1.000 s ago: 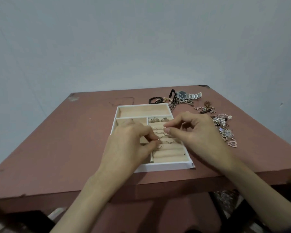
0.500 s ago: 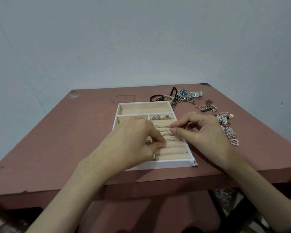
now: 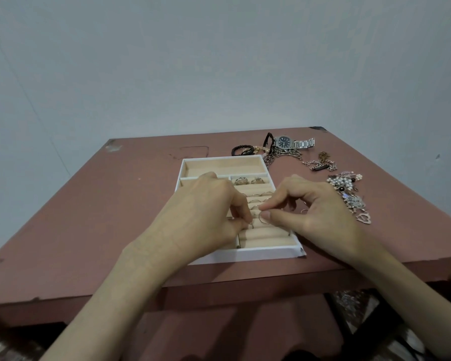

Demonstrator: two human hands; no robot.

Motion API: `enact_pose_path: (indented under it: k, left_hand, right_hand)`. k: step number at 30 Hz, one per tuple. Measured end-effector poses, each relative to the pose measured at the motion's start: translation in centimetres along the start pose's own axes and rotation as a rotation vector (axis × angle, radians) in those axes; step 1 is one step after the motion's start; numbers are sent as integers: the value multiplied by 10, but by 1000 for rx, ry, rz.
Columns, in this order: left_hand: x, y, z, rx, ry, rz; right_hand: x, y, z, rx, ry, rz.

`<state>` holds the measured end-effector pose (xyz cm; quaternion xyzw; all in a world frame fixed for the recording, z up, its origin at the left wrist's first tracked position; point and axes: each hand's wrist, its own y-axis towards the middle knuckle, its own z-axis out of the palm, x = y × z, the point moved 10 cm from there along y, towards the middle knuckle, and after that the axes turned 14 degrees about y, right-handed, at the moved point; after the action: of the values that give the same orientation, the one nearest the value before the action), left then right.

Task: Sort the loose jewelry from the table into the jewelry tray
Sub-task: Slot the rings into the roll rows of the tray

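Note:
A white jewelry tray (image 3: 268,252) with beige padding lies on the reddish table, near its front edge. Both hands hover over its ring rolls. My left hand (image 3: 206,217) pinches a thin ring (image 3: 250,225) at the rolls. My right hand (image 3: 315,214) pinches another thin ring (image 3: 264,220) between thumb and forefinger just beside it. Several rings (image 3: 255,201) sit in the slots behind, and two chunkier rings (image 3: 327,180) rest in a small compartment. Loose jewelry stays on the table at the right.
A silver watch (image 3: 290,142), black bracelets (image 3: 242,150), chains (image 3: 319,164) and a pile of pearl and heart pieces (image 3: 349,194) lie behind and right of the tray. The tray's long back compartment (image 3: 223,165) holds nothing. A blue-grey wall rises behind the table (image 3: 89,217).
Both hands have drawn nearer to me along the ring rolls. My right hand's ring has come down from above the rolls to a lower slot, next to the left hand's ring.

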<state>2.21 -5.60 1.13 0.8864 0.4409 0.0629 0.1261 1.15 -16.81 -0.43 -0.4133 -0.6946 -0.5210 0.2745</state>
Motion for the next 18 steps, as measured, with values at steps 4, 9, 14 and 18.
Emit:
enact_pose_path:
  k: [4, 9, 14, 18]
  left_hand:
    - [-1, 3, 1, 40, 18, -5]
    - [2, 3, 4, 47, -50, -17]
    - [4, -3, 6, 7, -120, -11]
    - [3, -9, 4, -55, -135, -4]
  right_hand:
    - [0, 0, 2, 16, 10, -19]
    - [1, 0, 7, 59, 1, -29]
    - [4, -1, 11, 84, -28, -29]
    - [5, -2, 11, 91, -28, -31]
